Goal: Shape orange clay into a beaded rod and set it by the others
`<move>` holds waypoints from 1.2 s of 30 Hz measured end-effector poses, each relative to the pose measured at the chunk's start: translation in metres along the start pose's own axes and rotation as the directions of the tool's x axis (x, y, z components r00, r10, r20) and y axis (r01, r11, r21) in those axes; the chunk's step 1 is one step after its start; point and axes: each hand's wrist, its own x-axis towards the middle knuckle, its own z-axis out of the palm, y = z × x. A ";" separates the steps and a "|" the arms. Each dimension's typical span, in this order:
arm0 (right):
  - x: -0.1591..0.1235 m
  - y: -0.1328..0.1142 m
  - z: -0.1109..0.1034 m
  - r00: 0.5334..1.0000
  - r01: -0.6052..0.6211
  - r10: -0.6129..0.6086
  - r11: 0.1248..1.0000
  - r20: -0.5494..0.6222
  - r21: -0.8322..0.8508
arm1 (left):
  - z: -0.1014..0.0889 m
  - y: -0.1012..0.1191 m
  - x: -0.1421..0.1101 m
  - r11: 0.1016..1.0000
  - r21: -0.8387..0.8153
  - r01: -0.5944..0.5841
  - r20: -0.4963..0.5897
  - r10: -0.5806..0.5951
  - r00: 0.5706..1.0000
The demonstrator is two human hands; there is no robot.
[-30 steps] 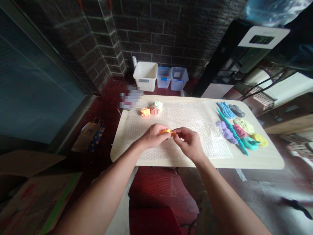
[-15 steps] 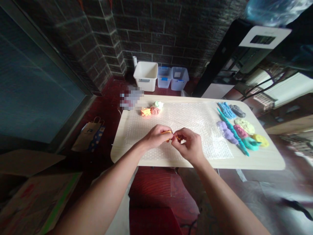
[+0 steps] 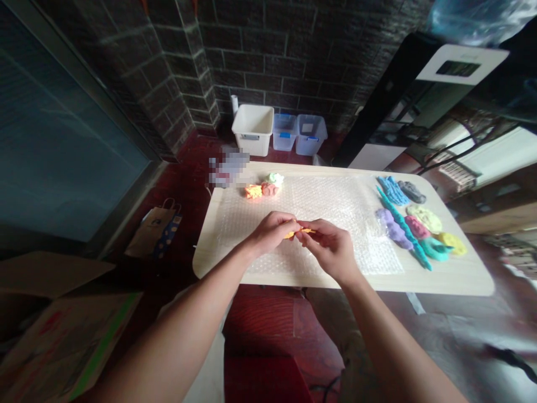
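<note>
Above the bubble wrap (image 3: 319, 193), my left hand (image 3: 274, 229) and my right hand (image 3: 331, 243) meet at the fingertips. Both are closed on a small piece of orange modelling clay (image 3: 308, 230), which shows as thin bits between the fingers; the rest of it is hidden. Farther back on the wrap sit an orange clay lump (image 3: 253, 191), a reddish-brown one (image 3: 269, 189) and a pale green one (image 3: 276, 179), close together.
On the table's (image 3: 461, 280) right side lie several clay lumps, among them blue (image 3: 393, 190), grey (image 3: 411, 192) and purple (image 3: 394, 229), beside a long teal roll (image 3: 405, 228). Behind the table stand a white bin (image 3: 253, 131) and two clear boxes (image 3: 310, 136). A water dispenser (image 3: 377, 112) is at the right.
My right hand's fingers have shifted and straightened a little along the orange clay, so more of it shows between the hands. The whole view has moved slightly.
</note>
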 end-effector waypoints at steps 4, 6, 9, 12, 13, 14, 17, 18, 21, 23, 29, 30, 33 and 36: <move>-0.004 0.000 0.000 0.999 0.043 -0.042 0.991 0.011 -0.125 | 0.000 0.001 -0.002 1.000 0.006 0.022 0.001 -0.022 1.000; -0.005 -0.002 -0.001 0.999 0.041 -0.040 0.990 0.008 -0.134 | 0.000 0.001 -0.002 1.000 0.016 0.019 0.012 -0.019 1.000; -0.007 -0.004 -0.002 1.000 0.022 -0.021 0.992 0.011 -0.124 | -0.002 0.000 -0.002 0.998 0.055 0.010 0.024 -0.011 1.000; -0.006 -0.006 -0.002 0.999 -0.027 0.029 0.995 0.017 -0.098 | -0.003 0.000 -0.002 0.991 0.134 -0.023 0.048 0.016 0.999; -0.006 -0.007 -0.001 0.998 -0.058 0.059 0.996 0.012 -0.067 | -0.003 0.000 -0.002 0.986 0.164 -0.034 0.058 0.025 0.998; -0.004 -0.007 -0.001 0.996 -0.091 0.091 0.996 -0.002 -0.023 | -0.003 0.000 -0.003 0.979 0.199 -0.045 0.067 0.032 0.997; 0.001 -0.007 -0.003 0.979 -0.170 0.184 0.976 -0.093 0.138 | -0.002 0.000 -0.004 0.937 0.343 -0.065 0.070 0.043 0.997; 0.003 -0.006 -0.004 0.968 -0.183 0.211 0.965 -0.138 0.188 | -0.002 -0.001 -0.004 0.914 0.401 -0.066 0.060 0.046 0.997; 0.008 -0.004 -0.009 0.926 -0.213 0.281 0.940 -0.251 0.266 | -0.003 -0.006 -0.003 0.817 0.570 -0.090 0.006 0.105 0.994; 0.009 -0.003 -0.011 0.910 -0.246 0.312 0.936 -0.273 0.251 | -0.004 -0.012 -0.001 0.731 0.674 -0.111 -0.040 0.186 0.982; 0.010 0.004 -0.012 0.898 -0.277 0.347 0.923 -0.270 0.268 | -0.009 -0.033 0.009 0.496 0.865 -0.074 -0.084 0.288 0.954; 0.011 0.005 -0.013 0.893 -0.279 0.358 0.916 -0.273 0.288 | -0.010 -0.035 0.011 0.500 0.863 -0.074 -0.087 0.291 0.953; 0.012 0.009 -0.016 0.904 -0.269 0.353 0.909 -0.243 0.318 | -0.010 -0.032 0.014 0.615 0.785 -0.073 -0.187 0.347 0.919; 0.009 0.006 -0.012 0.951 -0.183 0.233 0.954 -0.202 0.238 | -0.006 -0.018 0.014 0.900 0.433 -0.051 -0.411 0.247 0.878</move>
